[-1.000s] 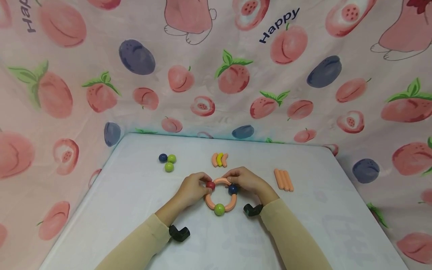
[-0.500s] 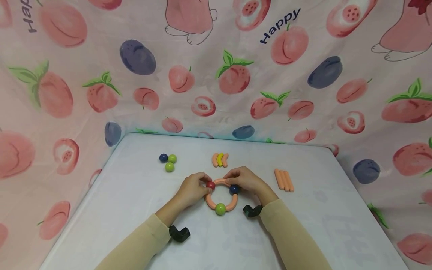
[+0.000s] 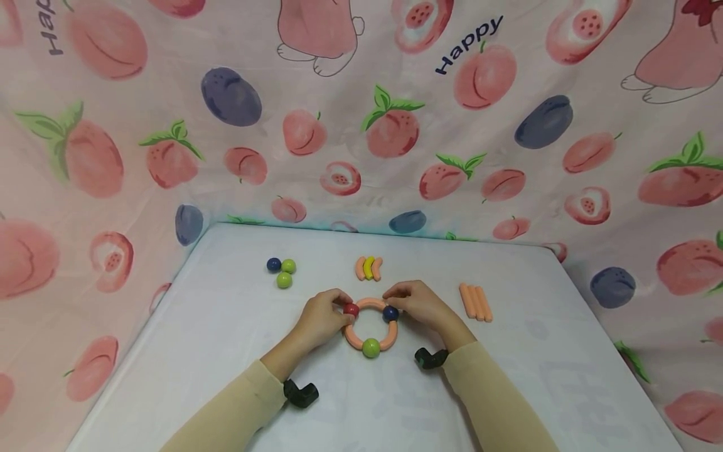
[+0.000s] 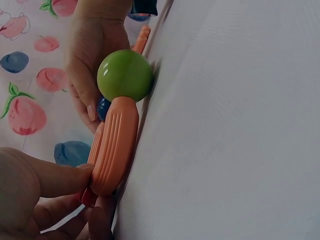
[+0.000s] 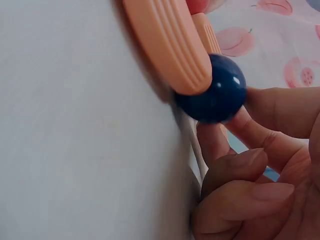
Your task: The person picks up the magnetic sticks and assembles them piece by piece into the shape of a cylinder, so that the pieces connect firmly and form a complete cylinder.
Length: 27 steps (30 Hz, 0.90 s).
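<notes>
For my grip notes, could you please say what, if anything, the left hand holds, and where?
The left hand pinches the red ball by its near and far sides.

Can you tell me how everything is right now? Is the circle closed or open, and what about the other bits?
The ring, looks closed all round.
The left hand, holding the ring at the red ball.
The right hand, on the dark blue ball.
The green ball, set between two curved pieces.
Three spare balls, bunched together.
Three short curves, side by side.
Three straight sticks, side by side.
</notes>
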Tool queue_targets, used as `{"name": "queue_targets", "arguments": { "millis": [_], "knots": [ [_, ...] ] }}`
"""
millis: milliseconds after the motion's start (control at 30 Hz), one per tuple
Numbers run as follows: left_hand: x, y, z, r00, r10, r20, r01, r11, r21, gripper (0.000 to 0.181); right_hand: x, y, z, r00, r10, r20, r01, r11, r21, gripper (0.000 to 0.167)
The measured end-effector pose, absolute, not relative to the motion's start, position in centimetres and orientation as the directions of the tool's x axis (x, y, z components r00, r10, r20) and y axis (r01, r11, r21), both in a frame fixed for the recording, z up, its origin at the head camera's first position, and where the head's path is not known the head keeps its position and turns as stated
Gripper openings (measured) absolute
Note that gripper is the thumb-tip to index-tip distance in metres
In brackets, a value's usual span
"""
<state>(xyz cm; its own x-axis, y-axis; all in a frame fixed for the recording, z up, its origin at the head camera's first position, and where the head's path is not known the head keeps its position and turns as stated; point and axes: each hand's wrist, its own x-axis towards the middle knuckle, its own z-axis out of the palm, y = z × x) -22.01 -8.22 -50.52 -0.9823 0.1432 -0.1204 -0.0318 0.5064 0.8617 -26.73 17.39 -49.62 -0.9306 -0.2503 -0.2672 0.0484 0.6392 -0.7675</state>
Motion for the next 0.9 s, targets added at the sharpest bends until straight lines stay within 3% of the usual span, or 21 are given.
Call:
{"name": "queue_targets", "arguments": {
  "millis": [200,467,900],
  "knots": [
    [-21.7,-8.0,-50.4,-0.99,0.099,-0.104,-0.037,0.522,0.852,0.029,-26.0,18.1,-49.4,-0.943,-0.221,-0.249,0.051,0.645,-0.762,0.023],
    [-21.7,-7.8,-50.4,-0.989,0.142,-0.042,0.053,0.602,0.797,0.031,-25.5,18.0,-49.3,-0.938,-0.249,-0.239,0.038,0.615,-0.788,0.024],
    [-21.6,-7.7,-50.4,-0.992,0.105,-0.072,0.002,0.579,0.815,0.033,-25.3,17.7,-49.4,-0.952,-0.235,-0.199,0.005,0.635,-0.773,0.022]
  ]
}}
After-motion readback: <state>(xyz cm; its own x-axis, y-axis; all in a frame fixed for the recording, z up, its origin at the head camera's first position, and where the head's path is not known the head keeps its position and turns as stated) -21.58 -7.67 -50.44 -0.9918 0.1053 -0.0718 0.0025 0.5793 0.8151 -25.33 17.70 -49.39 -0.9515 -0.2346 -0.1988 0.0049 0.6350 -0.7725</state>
